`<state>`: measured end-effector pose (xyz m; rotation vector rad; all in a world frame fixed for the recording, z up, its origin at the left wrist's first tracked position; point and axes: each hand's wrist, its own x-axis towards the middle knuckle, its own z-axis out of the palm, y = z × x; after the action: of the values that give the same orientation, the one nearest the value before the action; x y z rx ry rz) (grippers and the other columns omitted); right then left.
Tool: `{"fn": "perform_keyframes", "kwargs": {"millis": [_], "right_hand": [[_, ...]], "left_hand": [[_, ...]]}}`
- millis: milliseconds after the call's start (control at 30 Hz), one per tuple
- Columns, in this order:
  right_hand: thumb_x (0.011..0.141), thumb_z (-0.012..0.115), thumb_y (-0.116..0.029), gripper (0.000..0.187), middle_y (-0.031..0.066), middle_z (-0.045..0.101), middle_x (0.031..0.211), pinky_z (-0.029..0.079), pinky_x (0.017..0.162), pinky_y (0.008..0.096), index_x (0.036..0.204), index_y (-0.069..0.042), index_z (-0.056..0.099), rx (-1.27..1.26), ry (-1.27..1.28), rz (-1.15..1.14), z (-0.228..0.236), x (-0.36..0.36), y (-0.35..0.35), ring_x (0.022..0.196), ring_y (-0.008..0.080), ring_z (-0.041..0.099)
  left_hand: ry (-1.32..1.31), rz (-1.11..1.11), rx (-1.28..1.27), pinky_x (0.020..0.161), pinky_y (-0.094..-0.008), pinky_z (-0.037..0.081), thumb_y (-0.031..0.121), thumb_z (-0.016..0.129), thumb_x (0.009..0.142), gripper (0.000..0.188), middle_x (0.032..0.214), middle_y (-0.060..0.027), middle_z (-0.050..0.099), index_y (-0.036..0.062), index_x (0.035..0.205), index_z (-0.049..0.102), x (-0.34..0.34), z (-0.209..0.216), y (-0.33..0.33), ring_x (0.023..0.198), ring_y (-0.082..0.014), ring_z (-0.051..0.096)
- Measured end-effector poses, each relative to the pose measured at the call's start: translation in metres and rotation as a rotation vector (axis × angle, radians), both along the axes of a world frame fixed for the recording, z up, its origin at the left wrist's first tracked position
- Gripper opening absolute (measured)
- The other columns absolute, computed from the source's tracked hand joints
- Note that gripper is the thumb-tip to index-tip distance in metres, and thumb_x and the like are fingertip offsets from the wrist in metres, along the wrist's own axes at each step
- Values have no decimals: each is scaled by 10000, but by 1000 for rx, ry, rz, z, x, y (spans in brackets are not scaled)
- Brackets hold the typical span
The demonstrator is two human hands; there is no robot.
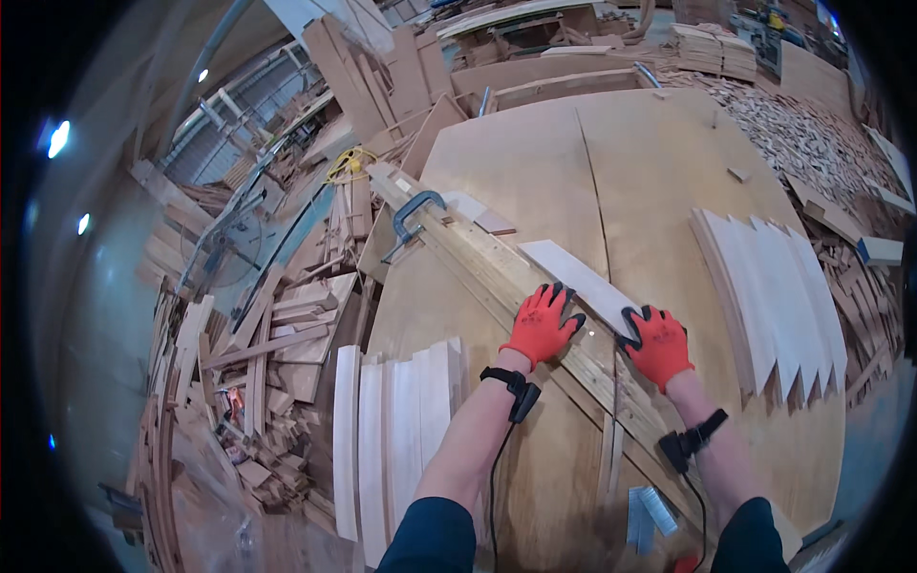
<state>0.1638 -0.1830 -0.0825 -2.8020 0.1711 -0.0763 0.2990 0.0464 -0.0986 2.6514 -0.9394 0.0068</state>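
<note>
Head view: we note a pale, flat board (585,282) lying slantwise on the desk (669,172), beside a long timber rail (487,263) with a clamp (399,222) near its far end. Our left hand (543,323), in a red glove with black fingertips, rests at the board's rail-side edge, fingers partly spread; whether they grip, we cannot tell. Our right hand (659,344) meets the board's near end, fingers bent; their undersides are hidden, so a pinch is unconfirmed.

Handling estimate: stiff, fairly light, smooth-faced but manageable with gloves; thin corners might chip. We judge the long edges the best hold, clear of the tips.
</note>
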Motion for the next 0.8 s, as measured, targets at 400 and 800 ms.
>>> {"fn": "perform_keyframes", "kwargs": {"millis": [400,800], "right_hand": [[924,627,-260,401,136,563,1385,345,1119,490,1312,-158,636,109,-161,147,-53,88,11,1336,326,474],[905,663,-269,451,145,550,1416,344,1141,481,1322,-105,607,203,-203,46,-43,70,-33,1345,365,456]], "left_hand": [[-71,99,94,1151,-503,303,371,584,930,536,1503,-124,498,116,1400,552,17,-8,-21,1386,-326,437],[-163,207,98,1137,-490,348,350,532,944,471,1428,-143,575,102,1332,631,66,-6,-35,1348,-379,477]]}}
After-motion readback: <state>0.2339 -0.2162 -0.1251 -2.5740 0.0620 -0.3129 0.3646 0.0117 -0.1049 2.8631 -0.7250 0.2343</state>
